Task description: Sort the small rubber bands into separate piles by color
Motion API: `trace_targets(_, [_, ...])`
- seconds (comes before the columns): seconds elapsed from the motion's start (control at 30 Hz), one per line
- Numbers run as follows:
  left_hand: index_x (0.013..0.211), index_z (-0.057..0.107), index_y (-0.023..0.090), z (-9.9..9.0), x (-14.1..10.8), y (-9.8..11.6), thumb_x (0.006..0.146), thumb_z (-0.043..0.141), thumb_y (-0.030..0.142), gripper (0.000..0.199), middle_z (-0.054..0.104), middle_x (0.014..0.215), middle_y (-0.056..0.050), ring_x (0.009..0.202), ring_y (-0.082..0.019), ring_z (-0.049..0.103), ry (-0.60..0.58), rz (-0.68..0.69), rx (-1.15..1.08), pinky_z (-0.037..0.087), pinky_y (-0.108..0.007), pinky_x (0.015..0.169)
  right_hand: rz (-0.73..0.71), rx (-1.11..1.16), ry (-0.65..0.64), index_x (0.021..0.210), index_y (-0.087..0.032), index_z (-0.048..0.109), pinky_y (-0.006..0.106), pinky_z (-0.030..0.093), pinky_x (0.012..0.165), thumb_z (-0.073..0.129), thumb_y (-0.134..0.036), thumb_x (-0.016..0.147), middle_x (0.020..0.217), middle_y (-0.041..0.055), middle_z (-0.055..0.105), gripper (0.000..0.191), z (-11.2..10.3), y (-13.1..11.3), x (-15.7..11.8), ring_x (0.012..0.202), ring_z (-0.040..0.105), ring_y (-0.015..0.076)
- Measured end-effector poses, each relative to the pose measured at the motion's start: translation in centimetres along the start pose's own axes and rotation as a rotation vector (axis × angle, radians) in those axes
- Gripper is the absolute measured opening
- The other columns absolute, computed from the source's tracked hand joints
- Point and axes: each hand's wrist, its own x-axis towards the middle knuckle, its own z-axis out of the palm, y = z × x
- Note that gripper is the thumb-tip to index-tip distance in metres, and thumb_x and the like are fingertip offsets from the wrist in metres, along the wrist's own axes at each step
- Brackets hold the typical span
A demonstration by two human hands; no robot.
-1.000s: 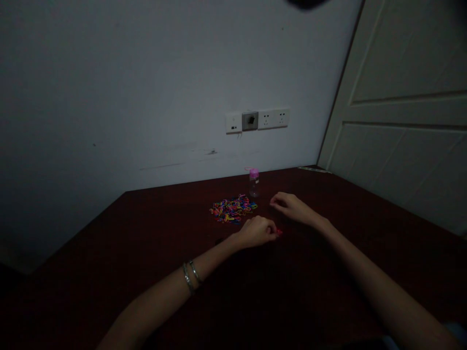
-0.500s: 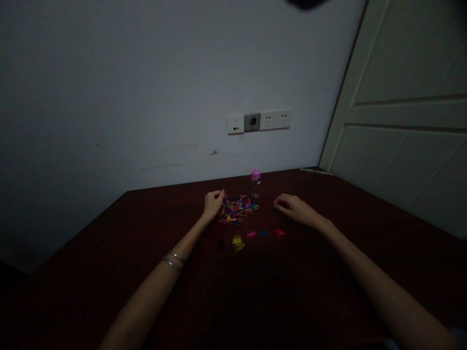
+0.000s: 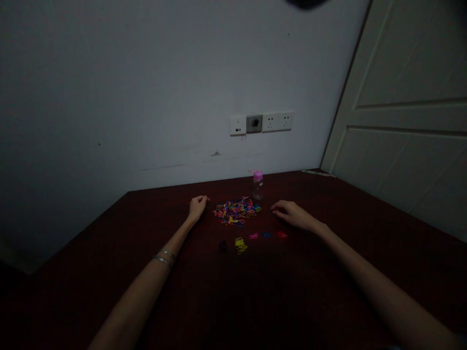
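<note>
Can see fingers drawn together on the left hand (image 3: 197, 208), just left of the pile (image 3: 236, 212) of coloured loops and apart from it; cannot tell whether grasping anything. Can see fingers loosely bent on the right hand (image 3: 291, 214), right of the pile; cannot tell of a grip there either. Find, in front of the pile, left to right, a dark heap (image 3: 223, 246), yellow heap (image 3: 241, 246), pink heap (image 3: 253, 236), blue heap (image 3: 266, 235) and red heap (image 3: 281, 236), gaps between. Find the bottle (image 3: 258, 188) upright just behind the pile's right end. Trace the surface's (image 3: 299, 296) back edge along the wall (image 3: 164, 87), behind the pile; see open room well in front.
</note>
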Motion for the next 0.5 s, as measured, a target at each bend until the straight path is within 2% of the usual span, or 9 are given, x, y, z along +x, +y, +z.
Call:
trace_targets(0.27, [0.07,0.063,0.013,0.2,0.2,-0.6,0.072,0.039,0.04,0.037,0.044,0.043,0.003,0.043,-0.01,0.039,-0.022,-0.022,-0.05,0.029,-0.02,0.046,0.025,-0.017,-0.034,0.1,-0.018,0.062,0.033,0.043,0.079,0.049,-0.026,0.079,0.099,0.0077,0.062,0.026,1.3,0.3,2.3,0.09,0.057,0.0197])
trace_targets(0.5, [0.068,0.064,0.012,0.2,0.0,-0.4,0.071,0.04,0.037,0.035,0.048,0.045,0.002,0.045,-0.011,0.043,-0.057,0.013,-0.007,0.031,-0.02,0.048,0.071,-0.076,-0.041,0.095,-0.02,0.063,0.027,0.043,0.07,0.052,-0.031,0.077,0.09,0.0053,0.063,0.024,1.9,0.3,4.0,0.08,0.058,0.0167])
